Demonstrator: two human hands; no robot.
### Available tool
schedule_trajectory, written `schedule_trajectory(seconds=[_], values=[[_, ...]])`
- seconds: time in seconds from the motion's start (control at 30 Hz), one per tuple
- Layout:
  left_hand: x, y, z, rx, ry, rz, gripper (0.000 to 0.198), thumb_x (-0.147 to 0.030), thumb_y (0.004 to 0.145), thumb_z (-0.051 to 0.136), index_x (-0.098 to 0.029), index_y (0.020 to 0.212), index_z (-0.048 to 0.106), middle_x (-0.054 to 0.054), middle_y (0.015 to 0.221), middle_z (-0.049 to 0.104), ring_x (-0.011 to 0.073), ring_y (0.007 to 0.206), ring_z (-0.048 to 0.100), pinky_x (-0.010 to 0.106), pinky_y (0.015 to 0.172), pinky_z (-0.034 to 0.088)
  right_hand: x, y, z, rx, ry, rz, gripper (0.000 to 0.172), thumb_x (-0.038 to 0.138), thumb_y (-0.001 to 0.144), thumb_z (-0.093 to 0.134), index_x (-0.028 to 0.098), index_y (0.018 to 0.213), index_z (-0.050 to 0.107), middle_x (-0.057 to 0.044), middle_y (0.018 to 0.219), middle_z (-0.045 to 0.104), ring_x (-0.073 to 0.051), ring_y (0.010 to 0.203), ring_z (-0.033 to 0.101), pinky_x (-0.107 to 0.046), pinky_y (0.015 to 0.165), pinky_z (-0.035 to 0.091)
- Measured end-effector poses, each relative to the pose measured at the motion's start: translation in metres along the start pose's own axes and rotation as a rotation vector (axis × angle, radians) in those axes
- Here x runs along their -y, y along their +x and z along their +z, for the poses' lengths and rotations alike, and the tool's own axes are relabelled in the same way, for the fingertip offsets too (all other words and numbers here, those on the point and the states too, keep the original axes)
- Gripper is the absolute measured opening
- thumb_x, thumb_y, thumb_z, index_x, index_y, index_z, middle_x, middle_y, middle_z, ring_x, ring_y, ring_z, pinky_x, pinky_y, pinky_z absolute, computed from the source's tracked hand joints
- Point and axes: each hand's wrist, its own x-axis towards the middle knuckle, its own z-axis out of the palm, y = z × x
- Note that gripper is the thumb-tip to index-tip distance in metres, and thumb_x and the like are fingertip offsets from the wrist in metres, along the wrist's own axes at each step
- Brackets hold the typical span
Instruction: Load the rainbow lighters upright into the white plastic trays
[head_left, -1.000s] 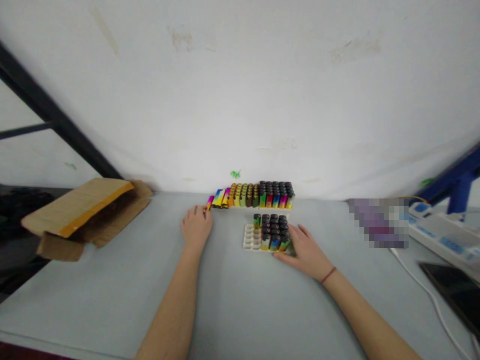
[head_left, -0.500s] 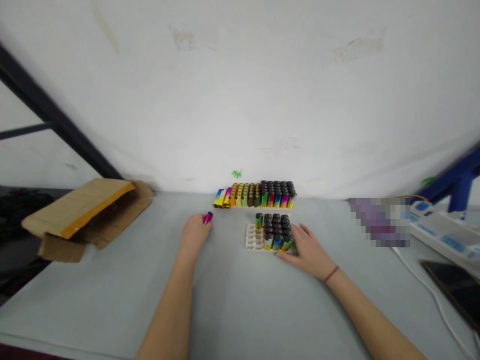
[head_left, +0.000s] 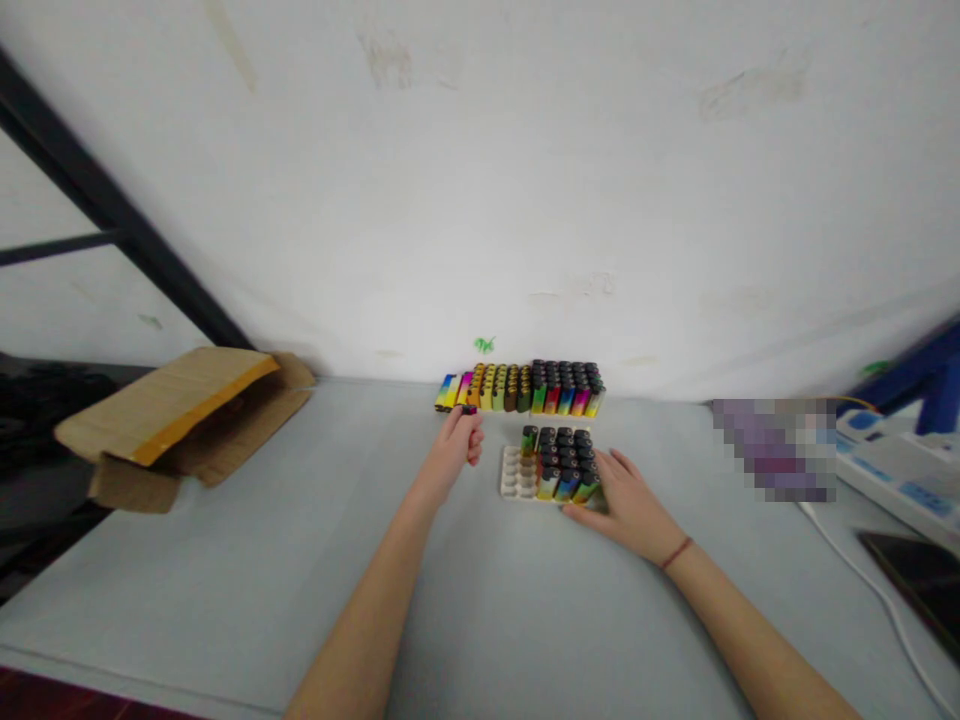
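My left hand (head_left: 451, 450) is closed around a lighter (head_left: 469, 410), of which only the dark, purplish top shows; it is left of the white tray (head_left: 510, 492). Upright lighters (head_left: 568, 460) with black tops fill the right columns of this tray, and a single green lighter (head_left: 529, 440) stands at the back of its left part, where several round slots are bare. Against the tray's right side rests my right hand (head_left: 628, 505), thumb at the front corner and fingers along the side, gripping it.
Behind the tray, by the wall, stand rows of colourful lighters (head_left: 566, 390), with a few lying flat at their left end (head_left: 452, 392). An opened cardboard box (head_left: 187, 415) lies at the left. A power strip (head_left: 900, 470), white cable (head_left: 862, 570) and dark phone (head_left: 915, 575) are at the right.
My left hand has moved right toward the tray with the lighter, turning so that most of it is hidden. My right hand stays at the tray's side. The view has shifted slightly.
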Motion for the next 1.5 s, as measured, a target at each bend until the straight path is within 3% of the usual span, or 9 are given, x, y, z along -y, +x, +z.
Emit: schedule_trajectory(seconds=[0.13,0.2,0.47,0.83,1.13,1.3,1.5], values=[[0.005,0.000,0.011,-0.036,-0.100,-0.080,0.045,-0.064,0.080,0.045,-0.022,0.065,0.041,-0.010,0.042,0.027,0.0058,0.033,0.022,0.020,0.037,0.020,0.000,0.000,-0.001,0.009,-0.013,-0.007,0.078,0.059,0.084,0.063,0.006,0.140,0.049,-0.027,0.136,0.060,-0.037,0.128,0.057,-0.061,0.115,0.034],[0.009,0.000,0.013,-0.074,-0.132,-0.094,0.051,-0.067,0.083,0.040,-0.022,0.060,0.040,-0.010,0.041,0.025,0.0056,0.033,0.021,0.020,0.037,0.019,0.000,0.000,0.000,0.007,-0.013,-0.009,0.079,0.060,0.085,0.063,0.007,0.141,0.048,-0.026,0.137,0.060,-0.037,0.128,0.057,-0.062,0.115,0.034],[0.020,0.002,0.020,-0.184,-0.189,-0.114,0.042,-0.046,0.090,0.034,-0.021,0.057,0.037,-0.009,0.041,0.021,0.0058,0.035,0.016,0.019,0.038,0.013,-0.001,0.001,-0.001,0.034,-0.013,-0.003,0.080,0.062,0.085,0.062,0.005,0.140,0.048,-0.027,0.138,0.059,-0.037,0.130,0.055,-0.061,0.116,0.032],[0.024,0.004,0.018,-0.211,-0.212,0.009,0.042,-0.053,0.085,0.042,-0.022,0.057,0.036,-0.009,0.043,0.022,0.0056,0.036,0.018,0.019,0.038,0.012,-0.001,-0.001,0.000,-0.001,0.005,-0.005,0.077,0.061,0.085,0.062,0.012,0.142,0.048,-0.024,0.137,0.060,-0.037,0.128,0.057,-0.063,0.114,0.033],[0.028,0.002,0.018,-0.188,-0.254,-0.041,0.048,-0.065,0.085,0.035,-0.022,0.062,0.038,-0.009,0.045,0.022,0.0065,0.038,0.018,0.019,0.039,0.015,-0.001,0.000,-0.001,0.021,0.013,-0.001,0.079,0.061,0.085,0.062,0.011,0.144,0.046,-0.024,0.138,0.059,-0.036,0.130,0.055,-0.062,0.115,0.032],[0.028,0.003,0.017,-0.148,-0.226,-0.074,0.045,-0.059,0.084,0.041,-0.022,0.060,0.038,-0.008,0.044,0.021,0.0061,0.038,0.016,0.019,0.039,0.014,0.000,0.000,-0.001,0.008,0.015,-0.007,0.079,0.061,0.085,0.063,0.010,0.143,0.046,-0.024,0.138,0.060,-0.036,0.129,0.056,-0.063,0.114,0.032],[0.020,0.003,0.014,-0.154,-0.191,-0.005,0.039,-0.049,0.083,0.038,-0.021,0.058,0.045,-0.008,0.040,0.019,0.0064,0.036,0.015,0.019,0.039,0.013,-0.001,0.000,0.001,-0.007,0.009,-0.009,0.078,0.060,0.084,0.064,0.011,0.143,0.047,-0.024,0.136,0.061,-0.037,0.127,0.058,-0.063,0.114,0.034]])
